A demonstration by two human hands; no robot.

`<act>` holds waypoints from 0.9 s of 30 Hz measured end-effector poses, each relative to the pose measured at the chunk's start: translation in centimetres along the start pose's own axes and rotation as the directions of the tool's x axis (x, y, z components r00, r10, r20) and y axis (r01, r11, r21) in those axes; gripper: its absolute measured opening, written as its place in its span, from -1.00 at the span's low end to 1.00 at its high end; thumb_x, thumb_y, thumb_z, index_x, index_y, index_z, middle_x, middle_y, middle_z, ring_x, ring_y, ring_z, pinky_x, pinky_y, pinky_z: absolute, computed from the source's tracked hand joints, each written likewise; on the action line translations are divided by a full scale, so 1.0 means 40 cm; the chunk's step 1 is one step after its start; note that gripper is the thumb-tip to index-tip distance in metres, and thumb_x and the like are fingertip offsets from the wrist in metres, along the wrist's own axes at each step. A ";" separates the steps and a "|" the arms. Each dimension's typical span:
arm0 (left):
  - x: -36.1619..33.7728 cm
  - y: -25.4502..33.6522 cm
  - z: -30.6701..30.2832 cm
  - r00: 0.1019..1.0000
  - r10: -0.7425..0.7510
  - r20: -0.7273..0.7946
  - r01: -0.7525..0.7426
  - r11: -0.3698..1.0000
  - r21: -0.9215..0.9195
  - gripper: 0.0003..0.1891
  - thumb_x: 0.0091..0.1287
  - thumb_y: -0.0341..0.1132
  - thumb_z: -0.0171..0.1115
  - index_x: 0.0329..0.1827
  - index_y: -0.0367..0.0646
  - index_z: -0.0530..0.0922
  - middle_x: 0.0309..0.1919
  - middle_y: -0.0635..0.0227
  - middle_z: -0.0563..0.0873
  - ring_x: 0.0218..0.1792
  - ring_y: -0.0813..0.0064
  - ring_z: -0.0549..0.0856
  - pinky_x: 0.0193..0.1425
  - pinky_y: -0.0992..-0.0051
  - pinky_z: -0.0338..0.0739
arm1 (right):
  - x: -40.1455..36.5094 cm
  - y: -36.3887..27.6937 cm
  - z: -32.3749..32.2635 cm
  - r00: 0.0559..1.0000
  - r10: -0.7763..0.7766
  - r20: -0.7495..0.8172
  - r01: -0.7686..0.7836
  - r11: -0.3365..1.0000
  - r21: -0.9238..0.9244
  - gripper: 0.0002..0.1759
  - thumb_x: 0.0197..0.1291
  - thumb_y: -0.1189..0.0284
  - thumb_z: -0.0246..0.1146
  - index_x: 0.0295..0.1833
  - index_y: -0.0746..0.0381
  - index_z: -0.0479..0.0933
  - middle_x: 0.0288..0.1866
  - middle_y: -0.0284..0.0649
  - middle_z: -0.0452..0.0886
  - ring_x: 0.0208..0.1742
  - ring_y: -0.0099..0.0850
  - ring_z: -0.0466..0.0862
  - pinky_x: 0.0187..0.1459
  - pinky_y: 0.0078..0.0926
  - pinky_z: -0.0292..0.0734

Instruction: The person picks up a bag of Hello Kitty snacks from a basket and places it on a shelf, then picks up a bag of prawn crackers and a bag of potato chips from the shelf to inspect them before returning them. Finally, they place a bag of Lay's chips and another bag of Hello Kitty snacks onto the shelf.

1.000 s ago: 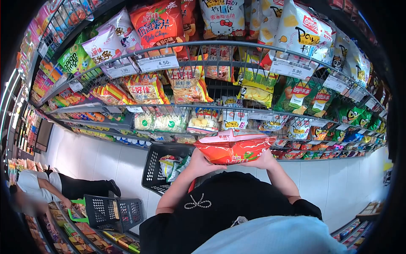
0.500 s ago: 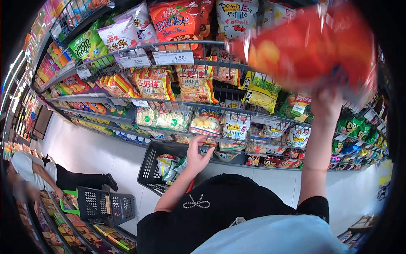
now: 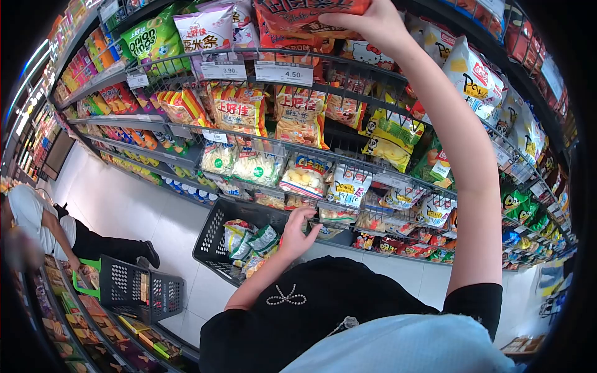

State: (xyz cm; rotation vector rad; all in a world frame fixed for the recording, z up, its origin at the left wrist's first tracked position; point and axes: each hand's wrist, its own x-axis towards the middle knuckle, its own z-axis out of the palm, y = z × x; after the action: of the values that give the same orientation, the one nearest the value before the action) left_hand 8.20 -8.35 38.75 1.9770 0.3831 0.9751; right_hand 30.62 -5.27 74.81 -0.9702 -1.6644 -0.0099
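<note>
Black wire-fronted metal shelf rack spans the bkgd; black perforated plastic basket, w/ colored snack packs inside, sits near its lower shelves. Red glossy plastic chip bag is at the top shelf, approx. in front of a similar red bag. R hand grips its R end; L hand, nr basket, is half-curled, thumb/fingers apart.
</note>
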 end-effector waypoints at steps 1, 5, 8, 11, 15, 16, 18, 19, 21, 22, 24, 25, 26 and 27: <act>-0.003 0.002 -0.003 1.000 -0.004 -0.003 0.004 1.000 0.000 -0.67 0.03 -0.44 0.32 -0.14 -0.22 0.46 -0.11 0.21 0.52 -0.16 0.34 0.55 -0.13 0.46 0.48 | 0.009 0.016 0.010 1.000 0.003 0.017 -0.004 0.998 0.063 -0.19 -0.14 0.63 0.40 0.24 0.29 0.11 0.12 -0.20 0.41 0.13 -0.43 0.44 0.12 -0.41 0.37; -0.015 -0.001 -0.011 1.000 -0.014 -0.009 0.014 1.000 0.002 -0.68 0.03 -0.44 0.32 -0.14 -0.22 0.46 -0.12 0.22 0.52 -0.17 0.35 0.56 -0.15 0.47 0.48 | 0.019 0.071 0.043 0.989 0.141 0.045 -0.146 0.980 0.138 -0.17 -0.15 0.62 0.40 0.24 0.30 0.11 0.12 -0.20 0.42 0.12 -0.43 0.45 0.12 -0.42 0.37; -0.019 0.005 -0.018 0.999 -0.022 -0.027 0.022 1.000 0.001 -0.69 0.03 -0.44 0.32 -0.16 -0.22 0.46 -0.15 0.23 0.52 -0.19 0.37 0.55 -0.15 0.48 0.48 | 0.023 0.114 0.053 0.972 0.218 0.082 -0.228 0.964 0.138 -0.20 -0.12 0.57 0.41 0.23 0.30 0.13 0.12 -0.18 0.42 0.11 -0.40 0.46 0.08 -0.43 0.39; -0.020 -0.003 -0.019 0.998 0.029 -0.051 -0.029 1.000 0.012 -0.70 0.03 -0.45 0.32 -0.17 -0.23 0.47 -0.18 0.24 0.52 -0.22 0.38 0.55 -0.16 0.49 0.47 | 0.025 0.138 0.057 0.898 0.420 0.132 -0.435 0.892 0.118 -0.32 -0.08 0.36 0.41 0.16 0.27 0.26 0.05 -0.19 0.48 0.02 -0.39 0.52 0.00 -0.46 0.44; -0.026 -0.004 -0.017 1.000 -0.001 -0.020 0.001 1.000 -0.005 -0.71 0.03 -0.44 0.32 -0.18 -0.25 0.48 -0.20 0.23 0.52 -0.23 0.37 0.54 -0.17 0.49 0.45 | 0.010 0.189 0.049 0.699 0.695 0.169 -0.686 0.718 -0.114 -0.40 -0.07 0.09 0.38 0.05 0.17 0.46 -0.04 -0.25 0.58 -0.08 -0.44 0.59 -0.06 -0.47 0.48; -0.024 -0.002 -0.017 1.000 -0.001 -0.009 0.001 1.000 0.000 -0.71 0.03 -0.43 0.32 -0.18 -0.25 0.48 -0.21 0.23 0.52 -0.23 0.36 0.54 -0.18 0.49 0.45 | 0.010 0.188 0.045 0.664 0.715 0.218 -0.697 0.698 -0.166 -0.37 -0.08 0.04 0.39 0.07 0.15 0.45 -0.02 -0.25 0.57 -0.07 -0.44 0.59 -0.06 -0.45 0.48; -0.025 -0.003 -0.014 1.000 0.004 0.001 -0.004 1.000 0.005 -0.71 0.03 -0.43 0.33 -0.19 -0.25 0.48 -0.21 0.23 0.52 -0.23 0.36 0.54 -0.18 0.49 0.45 | 0.010 0.179 0.039 0.666 0.731 0.148 -0.697 0.680 -0.227 -0.38 -0.07 0.04 0.37 0.05 0.18 0.44 0.01 -0.21 0.55 -0.02 -0.40 0.56 -0.06 -0.39 0.46; -0.024 -0.006 -0.014 1.000 0.009 -0.001 -0.009 1.000 0.005 -0.71 0.03 -0.42 0.33 -0.20 -0.25 0.49 -0.22 0.23 0.52 -0.23 0.36 0.54 -0.18 0.49 0.44 | 0.011 0.175 0.037 0.700 0.711 0.067 -0.674 0.689 -0.267 -0.38 -0.06 0.06 0.37 0.06 0.19 0.42 0.01 -0.19 0.54 -0.01 -0.37 0.55 -0.05 -0.37 0.45; -0.024 -0.011 -0.015 1.000 0.010 -0.005 -0.010 1.000 0.007 -0.72 0.03 -0.42 0.33 -0.20 -0.25 0.49 -0.22 0.24 0.52 -0.23 0.35 0.54 -0.18 0.49 0.44 | 0.013 0.166 0.029 0.758 0.646 -0.090 -0.631 0.692 -0.351 -0.37 -0.04 0.10 0.37 0.08 0.21 0.39 0.02 -0.16 0.52 0.00 -0.32 0.54 -0.04 -0.34 0.43; -0.024 -0.013 -0.016 1.000 0.005 -0.006 -0.005 1.000 0.007 -0.72 0.03 -0.42 0.33 -0.20 -0.25 0.49 -0.22 0.24 0.52 -0.22 0.35 0.54 -0.18 0.49 0.44 | 0.018 0.154 0.025 0.781 0.603 -0.166 -0.613 0.685 -0.394 -0.37 -0.04 0.12 0.36 0.09 0.22 0.38 0.02 -0.15 0.51 0.00 -0.29 0.53 -0.04 -0.33 0.42; -0.023 -0.015 -0.013 1.000 -0.008 -0.004 0.008 1.000 -0.002 -0.73 0.03 -0.42 0.33 -0.21 -0.25 0.50 -0.21 0.23 0.52 -0.22 0.35 0.54 -0.17 0.49 0.44 | 0.028 0.022 0.054 0.776 0.622 -0.106 -0.631 0.768 -0.107 -0.18 -0.04 0.21 0.39 0.24 0.29 0.12 0.12 -0.10 0.41 0.05 -0.32 0.49 -0.12 -0.42 0.47; -0.024 -0.016 -0.013 1.000 -0.019 0.000 0.019 1.000 -0.009 -0.73 0.03 -0.42 0.33 -0.21 -0.24 0.50 -0.21 0.23 0.52 -0.21 0.34 0.54 -0.17 0.49 0.44 | 0.022 0.018 0.058 0.782 0.609 -0.131 -0.622 0.773 -0.122 -0.17 -0.04 0.17 0.38 0.24 0.28 0.11 0.12 -0.09 0.41 0.04 -0.32 0.49 -0.15 -0.42 0.47; -0.025 -0.016 -0.014 1.000 -0.030 0.004 0.031 0.999 -0.015 -0.73 0.03 -0.42 0.33 -0.21 -0.24 0.50 -0.20 0.23 0.52 -0.20 0.34 0.54 -0.17 0.49 0.44 | 0.021 0.019 0.064 0.788 0.595 -0.157 -0.614 0.778 -0.135 -0.15 -0.03 0.12 0.37 0.24 0.28 0.10 0.12 -0.08 0.41 0.03 -0.32 0.49 -0.18 -0.41 0.48; -0.025 -0.018 -0.012 1.000 -0.021 0.005 0.021 1.000 -0.010 -0.73 0.03 -0.42 0.33 -0.21 -0.24 0.50 -0.20 0.23 0.52 -0.20 0.34 0.54 -0.17 0.49 0.44 | 0.032 0.034 0.074 0.714 0.668 -0.207 -0.700 0.690 -0.187 -0.15 -0.03 0.15 0.38 0.26 0.24 0.08 0.13 -0.08 0.40 0.04 -0.32 0.48 -0.20 -0.36 0.49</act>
State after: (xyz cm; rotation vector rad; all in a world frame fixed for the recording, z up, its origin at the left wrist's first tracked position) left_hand 7.26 -8.25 37.80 1.9617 0.3948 0.9570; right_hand 29.03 -2.23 74.18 -1.7194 -1.1066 0.2247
